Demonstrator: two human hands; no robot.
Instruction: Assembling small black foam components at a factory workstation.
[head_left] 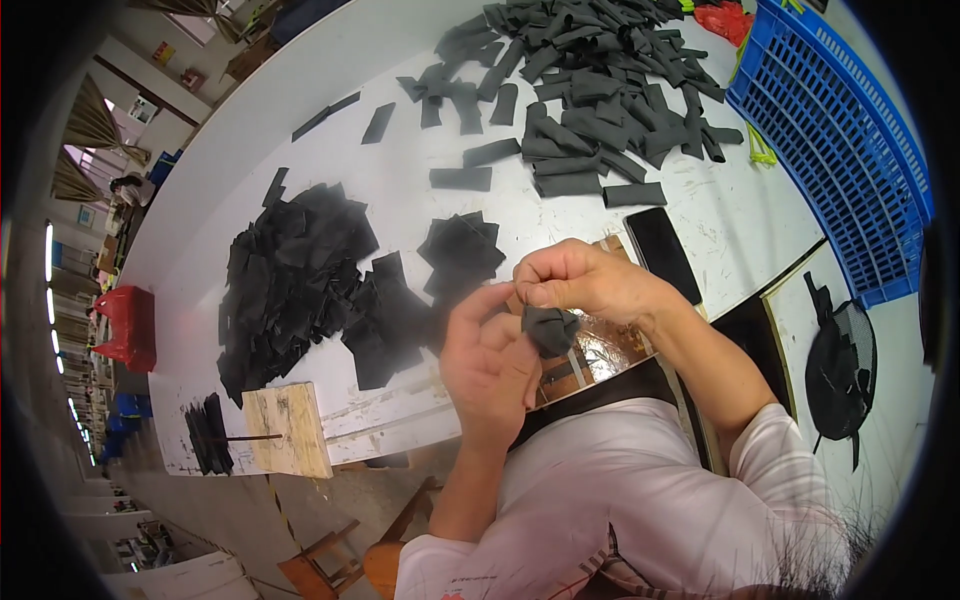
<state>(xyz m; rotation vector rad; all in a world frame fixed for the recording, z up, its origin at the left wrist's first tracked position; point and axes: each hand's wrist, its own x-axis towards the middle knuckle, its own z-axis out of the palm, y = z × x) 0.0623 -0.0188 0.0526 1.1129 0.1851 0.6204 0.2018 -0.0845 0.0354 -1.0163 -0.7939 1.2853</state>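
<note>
In front of my body, my two hands meet at the fingertips. A small folded piece of dark grey fabric (550,330) hangs between them. My left hand (485,372) is curled with the fabric piece at its fingers, and the index finger reaches up to the other hand. My right hand (585,283) is closed in a pinch just above the fabric; what lies between its fingertips is too small to tell. Below the hands is a shiny brown board (610,350). Left of them lie a star-like stack of black fabric pieces (462,245) and a large heap of black fabric pieces (295,270).
Rolled dark grey fabric tubes (600,110) are piled at the far side. A black phone (662,255) lies beyond my right wrist. At the right stand a blue basket (830,140) and a black mesh bag (840,370). A wooden block with a rod (290,430) sits at the near-left table edge.
</note>
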